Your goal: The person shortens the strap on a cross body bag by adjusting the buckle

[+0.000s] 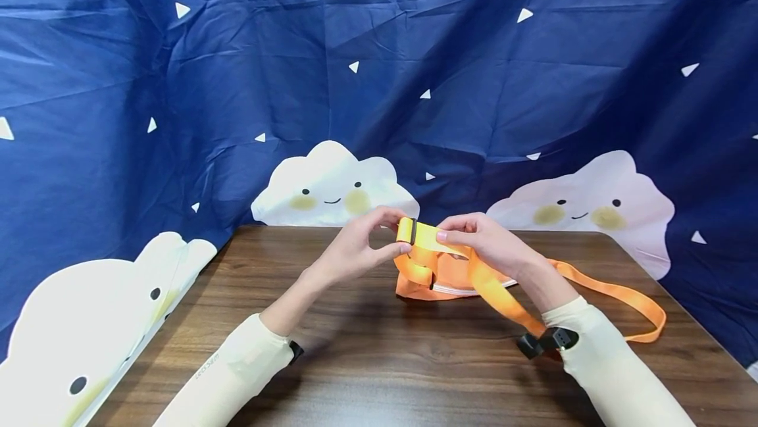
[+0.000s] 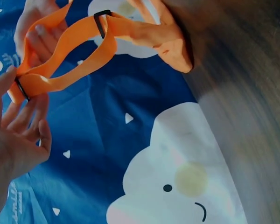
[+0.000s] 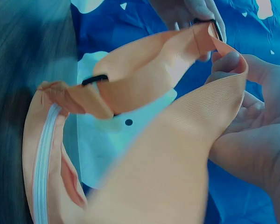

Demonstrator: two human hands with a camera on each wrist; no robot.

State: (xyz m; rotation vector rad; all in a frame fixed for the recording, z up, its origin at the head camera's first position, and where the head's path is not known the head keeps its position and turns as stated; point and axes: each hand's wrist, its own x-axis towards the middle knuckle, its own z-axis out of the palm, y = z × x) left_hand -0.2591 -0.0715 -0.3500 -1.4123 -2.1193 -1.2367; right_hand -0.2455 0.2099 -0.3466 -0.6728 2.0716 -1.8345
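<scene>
An orange bag [image 1: 419, 291] with a white zipper [image 3: 43, 168] lies toward the back of the table. Its orange strap [image 1: 503, 299] is lifted above it, looped through a black slider buckle [image 1: 413, 231]. My left hand [image 1: 355, 243] pinches the strap at this buckle between thumb and fingers. Just to the right, my right hand [image 1: 488, 239] pinches the strap between thumb and forefinger. A second black buckle [image 3: 95, 80] joins the strap near the bag's end. The long part of the strap hangs below the right hand and curves out to the right on the table.
The brown wooden table [image 1: 355, 361] runs up to a blue curtain [image 1: 379, 98] with white clouds and triangles. A cloud-printed fold [image 1: 112, 322] of the curtain lies along the table's left edge. A dark wrist camera [image 1: 547, 343] sits on the right wrist.
</scene>
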